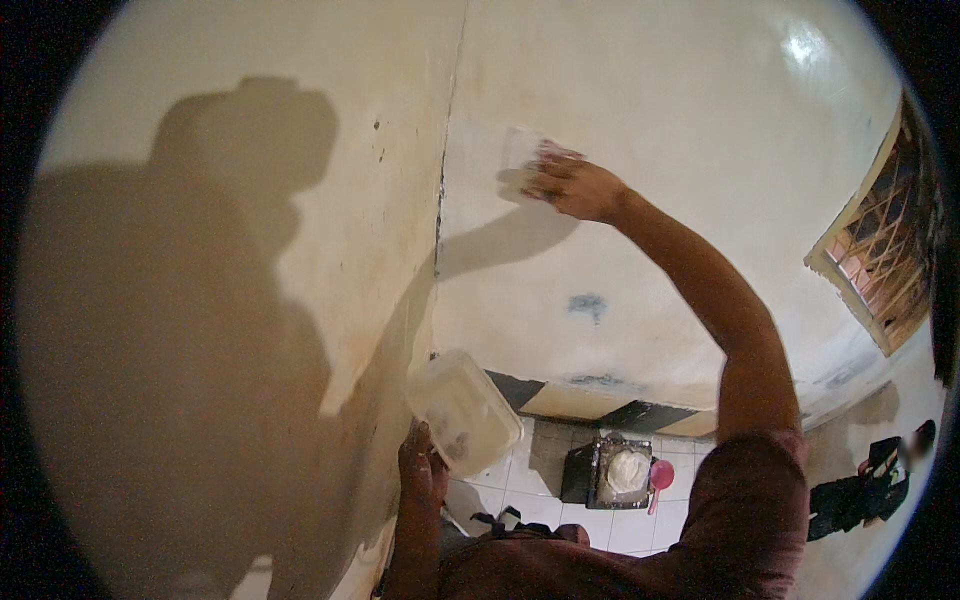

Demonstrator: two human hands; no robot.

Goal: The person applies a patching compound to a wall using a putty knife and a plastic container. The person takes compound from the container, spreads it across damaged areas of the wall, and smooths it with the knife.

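My right arm reaches up and across to the cream wall [660, 110], close to the corner. My right hand [572, 186] is at the wall with its fingers bent together. Beside its fingertips shows a pale, flat patch [520, 150]. Motion blur hides whether that is a thin tool in the fingers or a smear on the wall. Low at the left, my left hand [425, 465] grips the edge of a pale, see-through plastic tub [490, 425]. The tub is tilted, and whitish residue with darker spots shows inside it.
On the white tiled floor [510, 505] stands a dark square container [578, 472] with a white mass [627, 470] on top. A pink scoop [661, 474] lies beside it. At right are a barred window opening [880, 260] and another person in dark clothes [865, 490]. My shadow covers the left wall.
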